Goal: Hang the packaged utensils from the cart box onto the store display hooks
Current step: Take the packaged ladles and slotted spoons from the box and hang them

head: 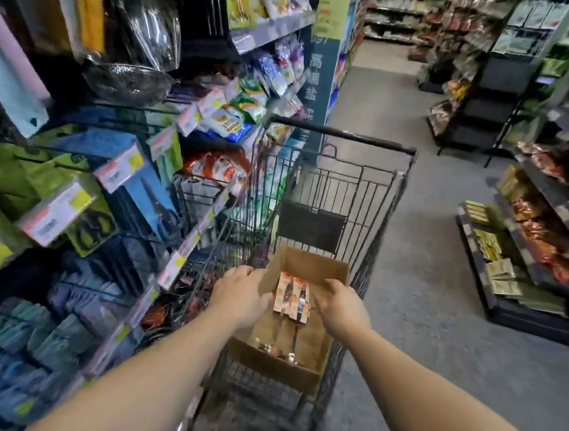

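Head camera, supermarket aisle: both bare arms stretched forward and down into a wire shopping cart [343, 193] parked against the left-hand shelving. Cardboard box [285, 346] open-topped in the cart basket, far flaps standing up. Packaged utensils [292, 296] lying inside the box, orange-and-white header cards toward the far end, metal handles and bowls running back toward the near wall; apparently spoons or ladles, though blur leaves the exact kind unclear. Left hand [240, 292] at the box's left wall, knuckles up, fingers bent down over the cardboard edge, thumb just beside the left card; whether gripping the box wall or the pack, cannot tell. Right hand [339, 304] reaching in from the right, fingers curled down onto the right edge of the header cards, seemingly taking hold of the packs. Display hooks [74, 159] jutting from the shelving at left, dark wire arms with price tags [119, 166] at the tips, loaded with green, blue and black packaged goods. Metal strainers [130, 78] in clear wrap hanging higher up. Grey floor [441, 297] running right to low shelves [530, 257] of packaged food.
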The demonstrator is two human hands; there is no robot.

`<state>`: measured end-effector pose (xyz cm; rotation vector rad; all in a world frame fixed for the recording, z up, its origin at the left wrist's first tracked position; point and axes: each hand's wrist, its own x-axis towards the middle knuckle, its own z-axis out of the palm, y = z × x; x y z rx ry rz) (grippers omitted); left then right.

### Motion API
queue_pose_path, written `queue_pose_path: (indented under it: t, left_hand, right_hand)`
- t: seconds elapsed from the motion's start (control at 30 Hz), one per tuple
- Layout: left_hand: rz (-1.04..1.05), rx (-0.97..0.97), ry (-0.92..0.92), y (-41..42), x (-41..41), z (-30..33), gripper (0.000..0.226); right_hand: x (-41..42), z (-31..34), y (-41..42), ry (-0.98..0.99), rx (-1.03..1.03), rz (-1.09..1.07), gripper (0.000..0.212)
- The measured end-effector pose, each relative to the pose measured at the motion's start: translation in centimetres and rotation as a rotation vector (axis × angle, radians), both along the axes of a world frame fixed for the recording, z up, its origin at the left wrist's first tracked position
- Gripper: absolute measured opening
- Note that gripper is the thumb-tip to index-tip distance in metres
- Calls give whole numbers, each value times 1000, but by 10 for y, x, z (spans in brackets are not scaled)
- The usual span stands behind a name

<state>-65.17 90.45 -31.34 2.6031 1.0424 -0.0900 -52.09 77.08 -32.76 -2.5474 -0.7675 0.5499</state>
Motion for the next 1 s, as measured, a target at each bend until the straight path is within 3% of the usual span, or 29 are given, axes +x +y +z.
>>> queue_pose_path:
  t: [0.27,0.5,0.67,0.83,1.0]
  left_hand:
    - [-3,-164,86,56,50,-98,55]
    - [57,-304,168,78,78,-201,57]
    - [94,-376,179,91,94,-257,58]
    - [131,-430,131,93,98,-280,57]
    - [133,-446,132,87,103,-275,58]
  right_hand:
    - [51,-94,64,249,-136,-73,40]
    - [87,-218,104,485,-233,-188,41]
    - [97,-305,120,547,-297,-208,40]
    - [101,-343,124,613,-286,-301,33]
    - [113,-339,123,611,-245,-324,27]
